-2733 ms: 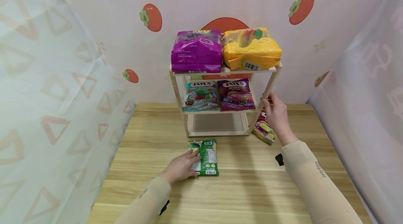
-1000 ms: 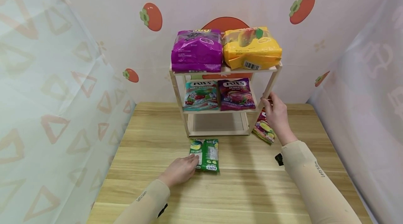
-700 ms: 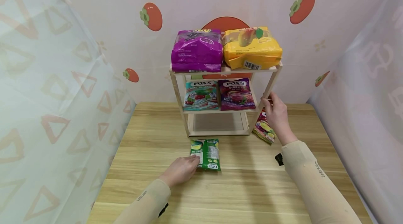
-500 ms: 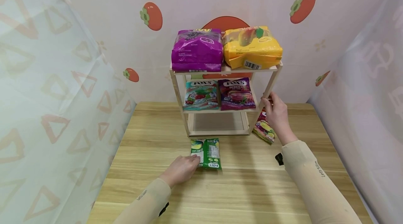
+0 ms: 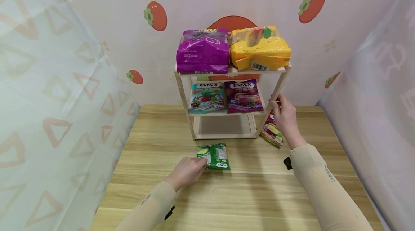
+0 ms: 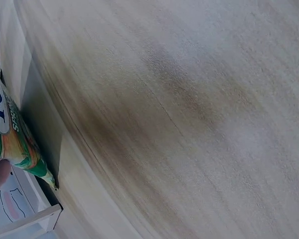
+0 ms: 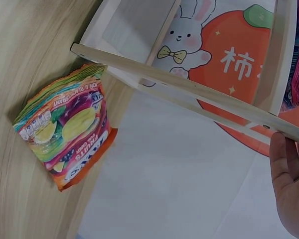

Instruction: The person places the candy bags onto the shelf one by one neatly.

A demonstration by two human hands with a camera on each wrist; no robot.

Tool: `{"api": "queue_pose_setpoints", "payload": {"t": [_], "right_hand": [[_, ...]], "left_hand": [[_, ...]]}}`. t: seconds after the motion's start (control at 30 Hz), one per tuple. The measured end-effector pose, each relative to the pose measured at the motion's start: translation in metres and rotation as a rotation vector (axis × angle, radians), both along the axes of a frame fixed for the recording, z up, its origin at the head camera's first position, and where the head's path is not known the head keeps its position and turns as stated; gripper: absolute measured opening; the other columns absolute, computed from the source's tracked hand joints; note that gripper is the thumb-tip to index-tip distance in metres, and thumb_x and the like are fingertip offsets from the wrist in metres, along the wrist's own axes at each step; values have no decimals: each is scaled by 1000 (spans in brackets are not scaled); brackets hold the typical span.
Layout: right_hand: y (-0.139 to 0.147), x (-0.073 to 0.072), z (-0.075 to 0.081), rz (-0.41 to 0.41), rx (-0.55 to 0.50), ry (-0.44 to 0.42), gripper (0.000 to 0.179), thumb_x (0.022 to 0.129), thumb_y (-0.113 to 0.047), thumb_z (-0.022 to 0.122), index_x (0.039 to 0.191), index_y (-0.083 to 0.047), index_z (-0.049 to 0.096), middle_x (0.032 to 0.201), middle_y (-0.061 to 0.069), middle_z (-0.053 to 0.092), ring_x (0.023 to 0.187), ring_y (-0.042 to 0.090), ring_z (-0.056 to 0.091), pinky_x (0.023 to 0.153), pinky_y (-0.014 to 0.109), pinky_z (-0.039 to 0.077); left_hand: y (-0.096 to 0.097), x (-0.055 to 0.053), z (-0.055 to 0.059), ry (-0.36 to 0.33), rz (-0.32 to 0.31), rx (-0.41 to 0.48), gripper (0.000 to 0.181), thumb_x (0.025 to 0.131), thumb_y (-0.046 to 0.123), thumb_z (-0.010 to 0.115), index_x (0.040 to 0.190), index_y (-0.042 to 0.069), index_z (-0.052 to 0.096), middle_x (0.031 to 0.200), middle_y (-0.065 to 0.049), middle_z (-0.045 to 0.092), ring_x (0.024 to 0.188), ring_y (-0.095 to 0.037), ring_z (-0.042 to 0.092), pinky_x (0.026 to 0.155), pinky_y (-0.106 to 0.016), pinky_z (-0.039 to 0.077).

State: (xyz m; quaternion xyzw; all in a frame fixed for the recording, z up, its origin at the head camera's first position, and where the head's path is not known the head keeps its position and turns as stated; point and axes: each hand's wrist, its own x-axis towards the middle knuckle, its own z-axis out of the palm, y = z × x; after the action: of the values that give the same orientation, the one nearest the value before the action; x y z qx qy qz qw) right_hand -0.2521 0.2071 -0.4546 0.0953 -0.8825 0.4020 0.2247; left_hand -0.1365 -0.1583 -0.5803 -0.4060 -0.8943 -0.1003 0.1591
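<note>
My left hand (image 5: 188, 170) pinches the near left edge of a green FOX'S candy bag (image 5: 218, 156), which tilts up in front of the wooden shelf. In the left wrist view the thumb presses on this candy bag (image 6: 15, 134), whose front shows there. My right hand (image 5: 285, 117) grips the right front post of the small wooden rack (image 5: 225, 137); the right wrist view has its fingers at the post. On the middle shelf sit a teal mint candy bag (image 5: 207, 98) and a dark purple berries bag (image 5: 244, 97).
A purple bag (image 5: 202, 52) and a yellow mango bag (image 5: 259, 49) lie on the rack's top. Beside its right foot a fruit candy bag (image 7: 70, 124) lies on the wooden table (image 5: 246, 202). Patterned cloth (image 5: 97, 7) walls in the back and sides.
The left hand has gone from lying flat over the green bag to pinching its edge. The bag has shifted slightly right and its near edge has risen. The right hand stays on the post.
</note>
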Motion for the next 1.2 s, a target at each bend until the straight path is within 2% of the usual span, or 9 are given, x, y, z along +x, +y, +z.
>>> {"api": "queue_pose_setpoints", "payload": {"t": [0.1,0.2,0.47,0.57,0.67,0.83,0.97,1.1,1.2], "right_hand": [[0,0,0,1,4,10,29,110,-20,49,121,7,57,108,28,65,94,43,67,73,56,58],[0,0,0,0,5,16,29,109,-19,49,120,7,57,107,28,65,93,43,67,72,56,58],[-1,0,0,-1,3,7,27,109,-17,50,120,7,56,107,28,64,94,44,67,73,56,58],[-2,0,-1,-5,1,12,26,109,-17,50,120,6,56,107,28,64,94,44,67,73,56,58],[-1,0,-1,-9,-4,22,26,109,-16,50,120,7,56,106,28,64,93,44,67,72,55,58],[-2,0,0,-10,-2,18,27,109,-17,49,120,7,56,106,28,64,92,43,66,71,54,57],[-2,1,0,-10,0,10,27,110,-17,48,119,8,56,106,28,64,92,43,66,70,54,57],[-3,1,1,-10,-1,6,28,110,-17,48,120,7,56,107,28,64,93,43,66,72,54,57],[-3,2,1,-10,-1,4,28,110,-18,47,121,7,56,107,28,64,94,44,66,72,55,57]], "left_hand": [[0,-1,1,-34,15,30,20,88,7,75,86,16,57,67,11,61,53,1,45,43,-19,44],[0,-3,3,-95,31,55,13,89,7,73,90,14,62,70,9,65,54,2,49,47,-18,47],[-1,-5,20,-344,96,130,10,91,7,74,95,14,67,84,4,74,67,-1,62,60,-20,55],[0,-7,27,-435,100,157,9,93,7,73,95,13,67,86,2,74,71,-3,65,62,-20,56],[1,-8,34,-499,95,159,7,94,8,72,95,13,67,87,1,74,72,-4,65,63,-21,57],[1,-9,41,-577,78,177,6,96,7,69,94,13,66,86,3,72,70,0,60,63,-20,55],[0,-12,43,-632,58,232,10,97,7,68,93,15,65,86,5,70,71,1,58,65,-20,54],[-2,-15,43,-677,73,314,7,98,6,67,96,13,67,92,1,73,78,-5,65,70,-24,58],[-3,-18,41,-672,108,350,3,100,8,65,100,11,67,97,-3,74,89,-14,72,78,-31,61]]}}
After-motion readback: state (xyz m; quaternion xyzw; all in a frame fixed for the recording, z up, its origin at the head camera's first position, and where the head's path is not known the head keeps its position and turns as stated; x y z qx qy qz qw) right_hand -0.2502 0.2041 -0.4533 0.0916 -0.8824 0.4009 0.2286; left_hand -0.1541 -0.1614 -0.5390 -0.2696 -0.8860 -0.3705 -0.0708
